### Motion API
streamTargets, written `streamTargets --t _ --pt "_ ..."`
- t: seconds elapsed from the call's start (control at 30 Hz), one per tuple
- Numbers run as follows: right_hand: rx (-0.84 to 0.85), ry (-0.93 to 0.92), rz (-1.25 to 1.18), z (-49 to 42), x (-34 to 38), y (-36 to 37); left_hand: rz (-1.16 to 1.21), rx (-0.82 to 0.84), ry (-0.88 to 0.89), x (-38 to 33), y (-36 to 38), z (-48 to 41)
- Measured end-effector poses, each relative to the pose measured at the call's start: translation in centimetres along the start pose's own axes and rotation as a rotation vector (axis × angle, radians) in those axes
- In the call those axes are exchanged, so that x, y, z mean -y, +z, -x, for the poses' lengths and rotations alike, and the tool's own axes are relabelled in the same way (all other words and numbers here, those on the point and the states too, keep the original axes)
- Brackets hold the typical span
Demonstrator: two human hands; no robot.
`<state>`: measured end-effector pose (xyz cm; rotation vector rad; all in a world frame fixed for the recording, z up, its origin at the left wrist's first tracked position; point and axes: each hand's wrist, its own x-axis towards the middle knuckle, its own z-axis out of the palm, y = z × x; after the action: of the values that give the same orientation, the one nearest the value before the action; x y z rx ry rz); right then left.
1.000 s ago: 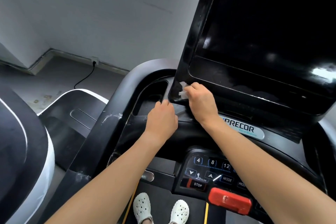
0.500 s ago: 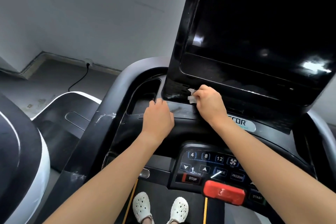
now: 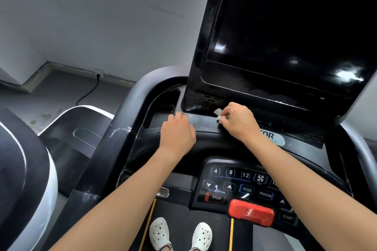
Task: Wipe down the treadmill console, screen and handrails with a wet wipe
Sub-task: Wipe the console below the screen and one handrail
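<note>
To my left stands a neighbouring black-and-white treadmill. Beyond it a thin black power cable runs over the grey floor to a white wall socket. Below me, two white perforated clogs stand on the belt, under the blue-lit button keypad and the red stop bar.

My right wrist hides part of the pale oval logo badge. My left grip lies palm-down on the glossy black console ledge, just beside the deep black cup recess; its fingers are relaxed and hold nothing.

My right grip is curled, pinching the small crumpled white wet wipe. Only a corner of the wipe shows, at the seam where the ledge meets the base of the large dark glossy screen. The ledge looks streaky between my hands. The curved black left handrail carries white scuffs.
</note>
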<state>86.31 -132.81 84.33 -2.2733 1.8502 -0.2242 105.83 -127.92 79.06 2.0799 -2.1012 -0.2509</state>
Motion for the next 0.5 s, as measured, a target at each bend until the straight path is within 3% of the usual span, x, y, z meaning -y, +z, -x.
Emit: streamTargets --t 0.1,0.3,0.4,0.5 --pt "0.012 -0.017 -0.023 -0.1 1.1 0.2 -0.003 0.002 0.000 0.1 0.0 0.1" --pt "0.109 -0.248 -0.111 0.6 4.4 2.0 -0.024 0.022 0.005 0.3 0.3 0.3" --pt "0.127 -0.180 -0.088 0.9 3.6 1.2 -0.019 0.036 0.020 0.6 0.1 0.3" --pt "0.009 -0.006 -0.067 1.1 1.2 0.5 0.006 0.045 0.033 0.9 0.1 0.3"
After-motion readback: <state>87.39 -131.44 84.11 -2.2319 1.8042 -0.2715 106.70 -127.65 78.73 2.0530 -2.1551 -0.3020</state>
